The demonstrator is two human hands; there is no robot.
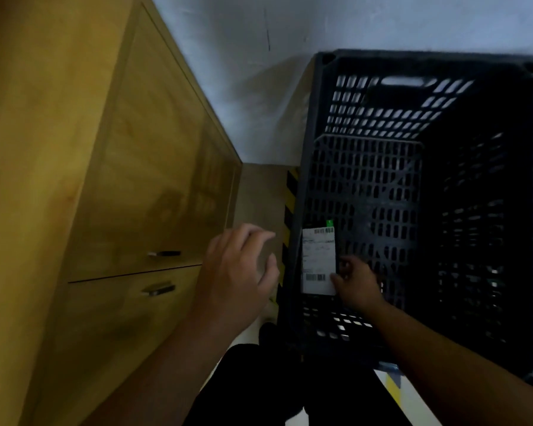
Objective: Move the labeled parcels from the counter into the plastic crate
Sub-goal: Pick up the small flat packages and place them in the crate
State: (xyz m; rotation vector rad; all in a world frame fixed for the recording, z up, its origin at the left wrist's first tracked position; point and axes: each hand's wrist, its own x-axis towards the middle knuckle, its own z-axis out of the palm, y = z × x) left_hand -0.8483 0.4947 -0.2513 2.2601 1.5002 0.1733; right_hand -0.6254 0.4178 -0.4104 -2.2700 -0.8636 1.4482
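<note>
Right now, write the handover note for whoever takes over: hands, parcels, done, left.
Left hand: open, empty, outside the crate.
Right hand: inside the crate, pinches the labeled parcel near its left wall.
Done: this parcel is in the crate, not yet released; no other shows inside.
Left: release it; counter out of view, so remaining parcels unknown.

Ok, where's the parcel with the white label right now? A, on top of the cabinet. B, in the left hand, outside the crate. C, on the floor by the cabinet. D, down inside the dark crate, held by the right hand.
D: the right hand pinches the parcel low inside the crate, near its left wall, while the left hand hovers empty outside it.
</note>
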